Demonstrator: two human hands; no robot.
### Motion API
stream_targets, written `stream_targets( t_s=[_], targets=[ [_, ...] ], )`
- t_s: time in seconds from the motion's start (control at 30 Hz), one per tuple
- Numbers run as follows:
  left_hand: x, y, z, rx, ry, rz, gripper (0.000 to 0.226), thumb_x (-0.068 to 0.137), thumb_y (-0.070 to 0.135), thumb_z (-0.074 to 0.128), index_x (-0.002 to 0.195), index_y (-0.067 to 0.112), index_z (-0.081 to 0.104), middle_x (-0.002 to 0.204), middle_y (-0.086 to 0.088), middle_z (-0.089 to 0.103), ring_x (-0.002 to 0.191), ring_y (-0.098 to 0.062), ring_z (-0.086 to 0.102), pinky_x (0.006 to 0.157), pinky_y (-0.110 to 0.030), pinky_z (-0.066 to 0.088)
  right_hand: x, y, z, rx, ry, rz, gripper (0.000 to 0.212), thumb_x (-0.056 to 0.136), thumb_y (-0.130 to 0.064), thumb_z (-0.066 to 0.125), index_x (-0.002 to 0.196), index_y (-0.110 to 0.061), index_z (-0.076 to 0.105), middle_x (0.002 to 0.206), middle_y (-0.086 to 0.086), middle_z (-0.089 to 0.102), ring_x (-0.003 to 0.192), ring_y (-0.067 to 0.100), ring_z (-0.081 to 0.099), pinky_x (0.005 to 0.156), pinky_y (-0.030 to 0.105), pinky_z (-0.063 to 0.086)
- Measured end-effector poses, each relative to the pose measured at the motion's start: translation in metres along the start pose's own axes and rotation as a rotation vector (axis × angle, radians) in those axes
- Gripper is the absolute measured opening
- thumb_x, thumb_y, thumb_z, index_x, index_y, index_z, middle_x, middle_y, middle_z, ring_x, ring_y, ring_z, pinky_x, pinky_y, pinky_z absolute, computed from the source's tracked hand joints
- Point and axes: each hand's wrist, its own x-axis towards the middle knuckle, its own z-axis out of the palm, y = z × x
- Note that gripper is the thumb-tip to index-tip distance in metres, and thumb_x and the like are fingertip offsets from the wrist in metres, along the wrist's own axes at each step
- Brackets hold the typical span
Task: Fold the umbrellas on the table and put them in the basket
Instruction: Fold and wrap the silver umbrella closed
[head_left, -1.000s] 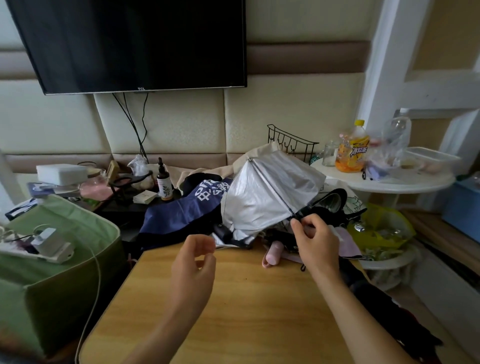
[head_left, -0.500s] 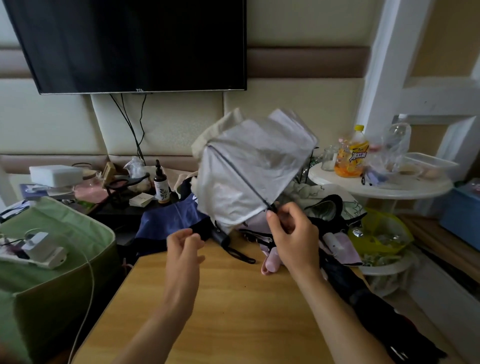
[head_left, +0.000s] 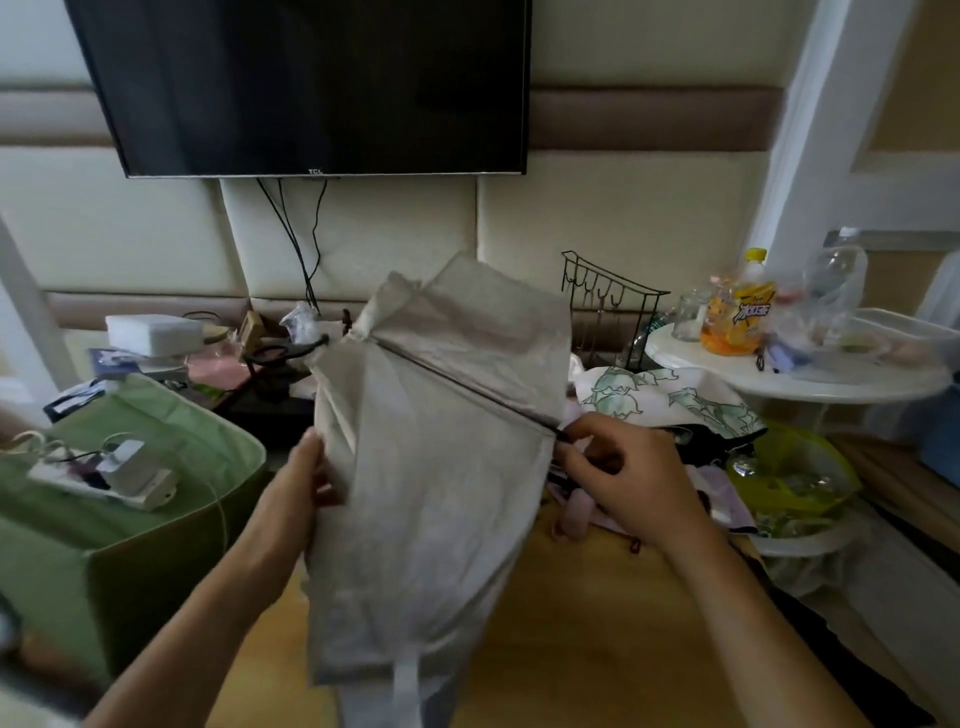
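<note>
The silver-grey umbrella (head_left: 436, 467) has been swung up off the pile and drawn toward the camera since the earlier frame, and the left hand (head_left: 296, 499), a moment ago free in the air, has been brought onto the canopy's left edge. The umbrella is now held above the wooden bench (head_left: 597, 639), its canopy hanging slack and unfolded, its strap dangling at the bottom. One rib tip is pinched in the grip of the right hand (head_left: 623, 478), fingers curled tightly on it; the left hand's grip is taken on a fold of the fabric, though its fingertips are hidden behind the cloth.

The task is judged to be at an early stage — no umbrella is seen folded, and none is seen in the green basket (head_left: 156, 519) (a white charger and cable lie on it). The panels are yet to be gathered, wrapped and strapped. More items — among them a floral-printed fabric (head_left: 670, 400), possibly another umbrella — remain heaped at the bench's far end.
</note>
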Motion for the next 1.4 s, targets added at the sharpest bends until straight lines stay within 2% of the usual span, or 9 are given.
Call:
stream_targets(
  t_s=[0.17, 0.37, 0.6, 0.7, 0.83, 1.03, 1.2, 1.3, 1.4],
  targets=[
    [-0.007, -0.023, -0.009, 0.161, -0.02, -0.21, 0.06, 0.103, 0.064, 0.031, 0.11, 0.02, 0.072, 0.101, -0.004, 0.076, 0.087, -0.022, 0.066, 0.07, -0.034, 0.046, -0.002, 0.012, 0.026, -0.35, 0.028, -0.065, 0.043, 0.087, -0.07, 0.045, 0.101, -0.036, 0.069, 0.076, -0.018, 0.067, 0.067, 0.008, 0.064, 0.052, 0.024, 0.044],
    [-0.013, -0.032, -0.016, 0.37, -0.113, -0.232, 0.03, 0.104, 0.043, 0.049, 0.12, 0.027, 0.069, 0.11, -0.005, 0.074, 0.103, -0.025, 0.067, 0.091, -0.042, 0.054, 0.01, 0.023, 0.047, -0.382, -0.056, -0.142, 0.022, 0.097, -0.042, 0.065, 0.11, -0.025, 0.071, 0.097, -0.008, 0.071, 0.083, 0.013, 0.063, 0.057, 0.013, 0.032],
    [-0.011, -0.049, -0.019, 0.668, -0.143, -0.314, 0.02, 0.099, 0.027, 0.061, 0.102, 0.008, 0.068, 0.098, -0.012, 0.07, 0.078, -0.022, 0.063, 0.068, -0.03, 0.05, -0.002, 0.055, 0.086, -0.438, -0.436, 0.148, 0.023, 0.098, -0.046, 0.063, 0.102, -0.024, 0.066, 0.099, -0.006, 0.062, 0.099, 0.02, 0.062, 0.081, 0.038, 0.053],
    [-0.01, -0.047, -0.024, 0.794, 0.058, -0.183, 0.016, 0.096, 0.028, 0.062, 0.108, 0.018, 0.063, 0.094, -0.001, 0.067, 0.077, -0.017, 0.067, 0.065, -0.03, 0.055, 0.0, 0.055, 0.089, -0.44, -0.407, 0.18, 0.032, 0.094, -0.045, 0.069, 0.12, -0.028, 0.062, 0.11, -0.008, 0.055, 0.108, 0.02, 0.058, 0.085, 0.035, 0.051],
    [-0.019, -0.043, -0.019, 0.811, 0.164, 0.025, 0.019, 0.094, 0.024, 0.062, 0.111, 0.023, 0.056, 0.091, 0.005, 0.064, 0.077, -0.013, 0.063, 0.065, -0.031, 0.051, -0.001, 0.048, 0.105, -0.475, -0.333, 0.165, 0.014, 0.093, -0.038, 0.071, 0.102, -0.03, 0.064, 0.099, -0.011, 0.054, 0.099, 0.02, 0.061, 0.082, 0.041, 0.053],
    [-0.02, -0.05, -0.022, 0.753, -0.009, -0.268, 0.027, 0.093, 0.047, 0.061, 0.106, 0.024, 0.058, 0.096, -0.001, 0.066, 0.085, -0.018, 0.066, 0.078, -0.037, 0.058, 0.005, 0.023, 0.111, -0.471, -0.334, 0.247, 0.029, 0.095, -0.015, 0.058, 0.119, -0.03, 0.056, 0.125, -0.005, 0.051, 0.117, 0.021, 0.054, 0.077, 0.034, 0.036],
    [-0.012, -0.054, -0.028, 0.785, -0.011, -0.337, 0.023, 0.092, 0.04, 0.063, 0.101, 0.019, 0.06, 0.096, -0.004, 0.066, 0.086, -0.019, 0.064, 0.074, -0.034, 0.058, 0.003, -0.007, 0.116, -0.299, -0.029, -0.053, 0.016, 0.087, -0.006, 0.06, 0.1, -0.014, 0.059, 0.101, 0.001, 0.056, 0.09, 0.02, 0.055, 0.064, 0.028, 0.04],
    [-0.013, -0.052, -0.027, 0.655, -0.11, -0.404, 0.028, 0.09, 0.033, 0.071, 0.102, 0.008, 0.067, 0.081, -0.004, 0.066, 0.06, -0.012, 0.063, 0.048, -0.021, 0.047, 0.001, -0.001, 0.121, -0.367, -0.18, 0.006, 0.018, 0.091, -0.016, 0.057, 0.109, -0.019, 0.058, 0.11, 0.001, 0.056, 0.1, 0.022, 0.057, 0.073, 0.036, 0.049],
    [-0.011, -0.053, -0.029, 0.48, -0.098, -0.369, 0.023, 0.09, 0.024, 0.075, 0.095, 0.002, 0.069, 0.066, -0.003, 0.06, 0.046, -0.011, 0.053, 0.049, -0.022, 0.045, -0.004, 0.024, 0.12, -0.551, -0.557, 0.236, 0.05, 0.09, -0.023, 0.058, 0.138, -0.027, 0.045, 0.141, 0.006, 0.049, 0.132, 0.03, 0.046, 0.102, 0.043, 0.045]
  ],
)
